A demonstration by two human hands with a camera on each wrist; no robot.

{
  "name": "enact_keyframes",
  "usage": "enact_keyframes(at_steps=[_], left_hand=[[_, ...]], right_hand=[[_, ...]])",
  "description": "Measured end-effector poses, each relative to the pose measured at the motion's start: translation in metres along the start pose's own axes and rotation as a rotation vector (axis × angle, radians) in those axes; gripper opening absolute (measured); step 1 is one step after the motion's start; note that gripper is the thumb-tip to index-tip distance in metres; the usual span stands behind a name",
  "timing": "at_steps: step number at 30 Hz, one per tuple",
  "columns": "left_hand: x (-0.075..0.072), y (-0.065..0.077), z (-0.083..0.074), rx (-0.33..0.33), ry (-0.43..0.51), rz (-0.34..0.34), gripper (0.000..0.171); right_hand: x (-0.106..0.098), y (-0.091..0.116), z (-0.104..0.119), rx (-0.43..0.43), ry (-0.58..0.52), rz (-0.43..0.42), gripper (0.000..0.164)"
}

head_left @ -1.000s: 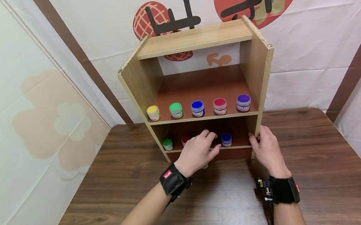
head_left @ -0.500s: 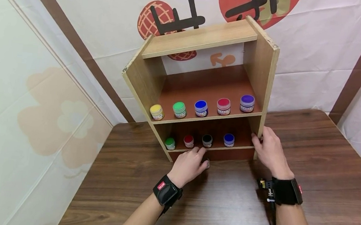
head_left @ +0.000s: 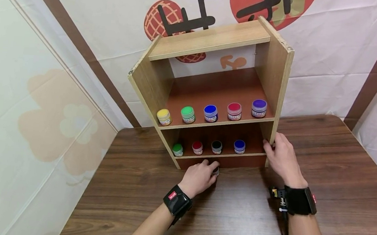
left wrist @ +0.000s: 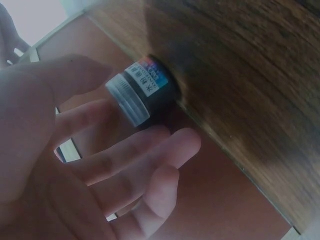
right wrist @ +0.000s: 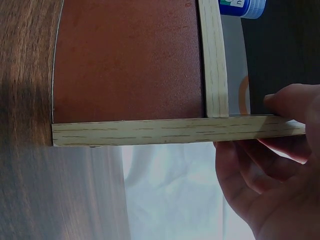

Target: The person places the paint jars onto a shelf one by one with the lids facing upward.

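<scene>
A small dark paint jar [left wrist: 145, 92] with a clear lid and printed label stands on the table in front of the shelf unit's red-brown base board [head_left: 238, 161]. My left hand [head_left: 198, 179] pinches it near the lid, thumb to one side and fingers to the other; in the head view the fingers partly cover it. My right hand [head_left: 283, 156] grips the wooden shelf unit [right wrist: 150, 132] by its right side panel, thumb inside and fingers outside. On the lower shelf stand a green jar [head_left: 177, 150], a red jar [head_left: 197, 147], a black jar [head_left: 216, 147] and a blue jar [head_left: 239, 146].
The upper shelf carries a yellow jar [head_left: 164, 117], a green jar [head_left: 188, 115], a blue jar [head_left: 211, 113], a red jar [head_left: 234, 111] and a purple jar [head_left: 259, 108] along its front edge. A printed cloth [head_left: 313, 90] hangs behind the wooden table [head_left: 240, 214].
My left hand has come down from the lower shelf, uncovering the red and black jars there, to the jar on the table. My right hand has stayed at the side panel.
</scene>
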State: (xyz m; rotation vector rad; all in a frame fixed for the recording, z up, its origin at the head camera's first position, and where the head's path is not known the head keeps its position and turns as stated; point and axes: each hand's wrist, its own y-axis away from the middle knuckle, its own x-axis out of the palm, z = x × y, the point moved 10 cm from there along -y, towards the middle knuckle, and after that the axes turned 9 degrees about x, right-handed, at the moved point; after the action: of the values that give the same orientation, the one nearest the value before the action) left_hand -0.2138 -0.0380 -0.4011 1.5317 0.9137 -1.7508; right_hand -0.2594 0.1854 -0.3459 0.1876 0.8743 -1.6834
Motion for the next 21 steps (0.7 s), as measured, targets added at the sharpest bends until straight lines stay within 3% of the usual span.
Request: enact_keyframes(at_steps=[10,21], left_hand=[[0.001,-0.004,-0.003,0.008,-0.019,-0.043,0.023],[0.002,-0.003,-0.016,0.038,-0.028,-0.028,0.016]], right_hand=[[0.000,-0.001,0.000,-0.005,-0.002,-0.002,0.027],[0.000,0.000,0.001,0.001,-0.004,0.005,0.027]])
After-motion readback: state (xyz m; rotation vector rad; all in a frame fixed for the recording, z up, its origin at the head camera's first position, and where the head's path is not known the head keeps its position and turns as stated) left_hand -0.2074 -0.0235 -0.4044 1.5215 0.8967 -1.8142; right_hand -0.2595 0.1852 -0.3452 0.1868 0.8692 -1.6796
